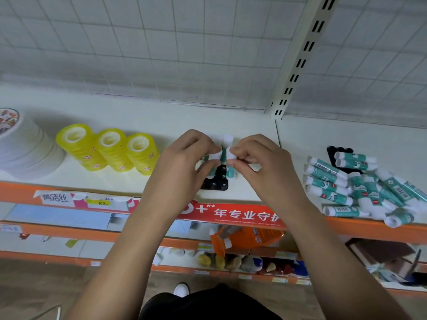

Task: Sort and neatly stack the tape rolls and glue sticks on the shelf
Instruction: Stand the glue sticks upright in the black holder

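On the white shelf (143,116), a black holder tray (216,184) stands at the middle. My left hand (184,162) pinches the white cap of a teal glue stick (213,167) over the tray. My right hand (261,167) pinches another teal glue stick (230,172) beside it. A further stick (227,140) stands upright behind them. Three stacks of yellow tape rolls (108,150) stand in a row to the left. A loose pile of glue sticks (369,188) lies at the right.
A stack of wide white tape rolls (25,148) sits at the far left. A second black tray (335,155) lies under two sticks at the right. An orange shelf edge (18,192) with price labels runs along the front; lower shelves hold other goods.
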Available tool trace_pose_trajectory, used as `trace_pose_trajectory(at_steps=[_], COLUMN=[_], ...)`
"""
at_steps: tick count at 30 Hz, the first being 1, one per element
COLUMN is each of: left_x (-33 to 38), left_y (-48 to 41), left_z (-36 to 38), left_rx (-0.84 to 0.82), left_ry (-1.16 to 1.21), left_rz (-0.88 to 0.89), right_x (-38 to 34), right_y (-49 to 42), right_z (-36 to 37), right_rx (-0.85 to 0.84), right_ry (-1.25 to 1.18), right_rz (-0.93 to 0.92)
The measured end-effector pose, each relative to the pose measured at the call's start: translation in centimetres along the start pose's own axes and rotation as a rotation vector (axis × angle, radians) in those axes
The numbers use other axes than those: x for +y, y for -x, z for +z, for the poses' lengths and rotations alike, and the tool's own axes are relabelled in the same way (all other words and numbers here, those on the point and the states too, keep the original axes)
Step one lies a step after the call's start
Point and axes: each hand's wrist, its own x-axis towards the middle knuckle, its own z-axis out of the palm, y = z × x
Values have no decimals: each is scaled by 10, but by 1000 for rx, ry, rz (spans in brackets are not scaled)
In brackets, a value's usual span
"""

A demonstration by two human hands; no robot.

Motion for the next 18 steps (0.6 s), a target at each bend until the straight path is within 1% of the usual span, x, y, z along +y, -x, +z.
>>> trace_pose_trajectory(at_steps=[4,7,12,18], left_x=[-6,-11,-16,-20], left_y=[-5,-8,-12,-16], left_z=[5,6,8,13], left_rx=[18,25,48,17], left_ry=[-99,-146,-161,-141], left_rz=[42,82,115,106], right_x=[5,5,8,10], right_y=[-5,-7,-10,-16], right_z=[2,1,-1,3], right_rx=[12,24,33,29], right_ry=[71,92,82,48], right_rz=[-62,-66,-53,-59])
